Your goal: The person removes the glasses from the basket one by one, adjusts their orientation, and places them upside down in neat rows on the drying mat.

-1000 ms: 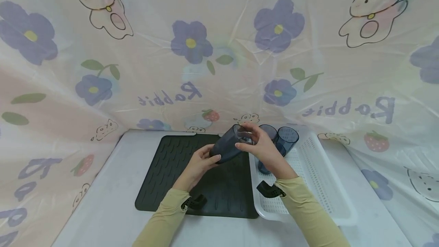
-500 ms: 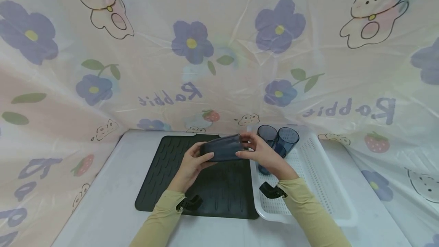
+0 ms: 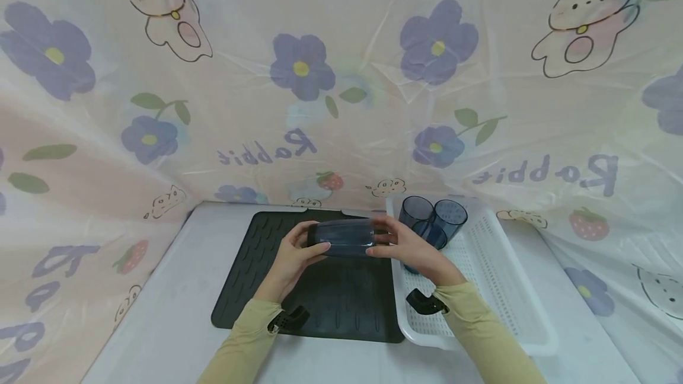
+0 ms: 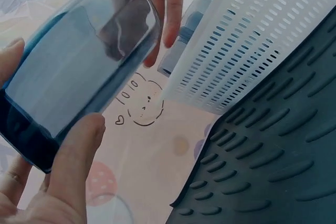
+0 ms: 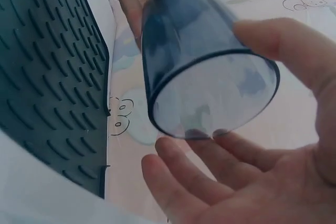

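Observation:
A translucent blue drinking glass (image 3: 344,237) lies sideways in the air above the dark ribbed mat (image 3: 352,307). My left hand (image 3: 288,261) grips its base end, with the thumb along the near side. At the rim end, my right hand (image 3: 416,252) holds the glass between thumb and fingertips. In the left wrist view the glass (image 4: 79,61) slants, its mouth toward the right hand. The open mouth of the glass (image 5: 215,95) faces the right wrist camera, and nothing shows inside it.
To the right of the mat stands a white perforated basket (image 3: 533,307). Several more blue glasses (image 3: 450,213) cluster at its back left, partly behind the right hand. A patterned curtain (image 3: 363,135) hangs behind the white table (image 3: 160,313).
The glass has turned from a slant, mouth up and right, to nearly level. My left hand moved left with the base end, and the right hand stayed at the rim, slightly lower.

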The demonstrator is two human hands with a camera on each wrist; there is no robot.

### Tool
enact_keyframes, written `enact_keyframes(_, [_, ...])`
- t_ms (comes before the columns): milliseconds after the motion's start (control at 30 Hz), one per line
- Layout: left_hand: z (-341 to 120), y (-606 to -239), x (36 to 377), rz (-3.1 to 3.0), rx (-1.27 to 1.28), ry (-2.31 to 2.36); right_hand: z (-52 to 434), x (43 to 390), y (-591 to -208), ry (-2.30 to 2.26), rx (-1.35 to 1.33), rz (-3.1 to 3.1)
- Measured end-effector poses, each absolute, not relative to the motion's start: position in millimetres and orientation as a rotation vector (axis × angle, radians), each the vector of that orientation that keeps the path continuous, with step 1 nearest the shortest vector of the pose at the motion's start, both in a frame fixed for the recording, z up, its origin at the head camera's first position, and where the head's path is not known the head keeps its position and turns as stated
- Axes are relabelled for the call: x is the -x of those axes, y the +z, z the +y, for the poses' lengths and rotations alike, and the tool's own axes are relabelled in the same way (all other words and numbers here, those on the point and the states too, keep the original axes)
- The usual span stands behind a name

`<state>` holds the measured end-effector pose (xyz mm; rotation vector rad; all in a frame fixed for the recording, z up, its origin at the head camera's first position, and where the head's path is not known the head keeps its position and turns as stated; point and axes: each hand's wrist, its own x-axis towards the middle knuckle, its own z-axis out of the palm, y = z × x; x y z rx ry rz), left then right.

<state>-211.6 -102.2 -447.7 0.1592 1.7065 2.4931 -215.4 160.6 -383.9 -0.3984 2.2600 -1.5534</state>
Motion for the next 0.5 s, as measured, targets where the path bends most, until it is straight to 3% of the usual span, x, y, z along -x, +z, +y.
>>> enact_keyframes(200, [-113, -446, 209, 1.762, -0.142, 2.512, 174, 213, -386, -1.592, 0.531, 2.233])
enact_keyframes(500, [-139, -444, 208, 1.808, -0.052, 2.571, 203, 208, -384, -1.691, 0.516, 2.231])
